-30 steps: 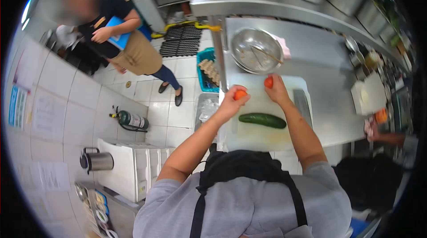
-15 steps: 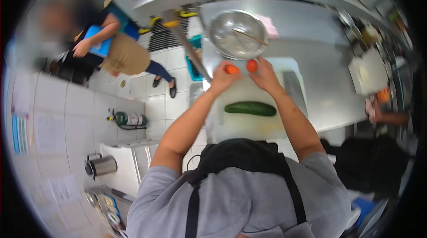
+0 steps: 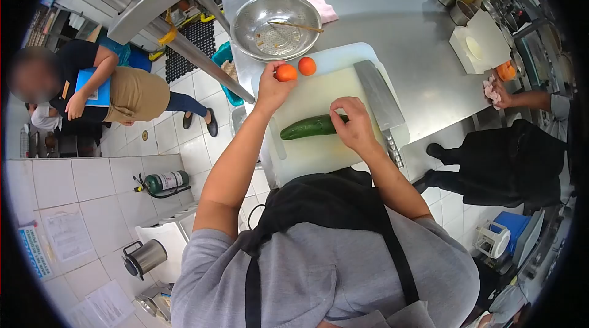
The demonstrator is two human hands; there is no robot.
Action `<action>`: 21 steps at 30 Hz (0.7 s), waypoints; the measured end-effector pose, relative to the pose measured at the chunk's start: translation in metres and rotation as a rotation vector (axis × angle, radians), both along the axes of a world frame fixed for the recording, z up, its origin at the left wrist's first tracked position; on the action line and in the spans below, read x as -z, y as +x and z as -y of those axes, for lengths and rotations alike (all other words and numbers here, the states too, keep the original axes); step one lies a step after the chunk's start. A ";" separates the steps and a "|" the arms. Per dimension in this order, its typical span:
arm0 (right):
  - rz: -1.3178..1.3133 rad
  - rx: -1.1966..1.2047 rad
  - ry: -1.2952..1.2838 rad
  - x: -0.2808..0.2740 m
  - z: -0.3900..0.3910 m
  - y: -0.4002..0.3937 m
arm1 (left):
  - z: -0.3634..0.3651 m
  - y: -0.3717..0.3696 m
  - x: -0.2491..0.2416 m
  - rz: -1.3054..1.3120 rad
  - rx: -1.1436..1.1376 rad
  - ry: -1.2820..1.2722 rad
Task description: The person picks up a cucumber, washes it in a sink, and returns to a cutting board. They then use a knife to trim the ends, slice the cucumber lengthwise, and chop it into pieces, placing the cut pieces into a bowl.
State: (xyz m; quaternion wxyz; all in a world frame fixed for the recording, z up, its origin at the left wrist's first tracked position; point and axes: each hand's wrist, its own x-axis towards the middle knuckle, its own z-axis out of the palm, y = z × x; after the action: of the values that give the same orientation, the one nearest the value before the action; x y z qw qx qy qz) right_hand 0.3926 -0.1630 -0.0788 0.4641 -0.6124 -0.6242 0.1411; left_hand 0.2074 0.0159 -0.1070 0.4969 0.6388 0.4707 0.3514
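My left hand (image 3: 274, 87) is closed around a tomato (image 3: 285, 73) near the upper left corner of the cutting board (image 3: 307, 159). Just right of it, a second tomato (image 3: 307, 66) rests by itself on the board. My right hand (image 3: 354, 124) is at the right end of a green cucumber (image 3: 310, 127), its fingers curled around that end. The cucumber lies crosswise on the board. A large knife (image 3: 381, 98) lies along the board's right side, blade away from me and handle toward me.
Beyond the board stands a metal colander (image 3: 276, 26) with a thin stick inside, beside a pink cloth (image 3: 321, 7). A white box (image 3: 480, 42) is at the right. One person (image 3: 138, 85) stands at the left; another person's hand (image 3: 498, 93) holds a cloth at the right.
My right hand has let go of its tomato, which now rests on the board, and has moved down to the cucumber. The view has shifted, and the knife shows more fully.
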 end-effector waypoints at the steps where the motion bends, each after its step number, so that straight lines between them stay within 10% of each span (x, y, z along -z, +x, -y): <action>1: 0.015 -0.003 0.010 0.002 0.005 -0.001 | -0.001 0.001 -0.001 -0.121 -0.035 0.082; 10: 0.135 0.000 -0.047 0.006 0.033 -0.014 | 0.005 0.002 0.017 -0.476 0.030 0.565; 21: 0.216 -0.019 -0.324 0.010 0.043 0.005 | 0.057 -0.043 0.001 -0.380 -0.016 0.444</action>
State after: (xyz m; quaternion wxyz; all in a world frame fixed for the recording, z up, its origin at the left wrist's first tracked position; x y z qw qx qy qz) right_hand 0.3975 -0.2063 -0.0888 0.2884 -0.6850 -0.6450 0.1777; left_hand 0.1644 -0.0412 -0.1081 0.2451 0.7825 0.4721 0.3236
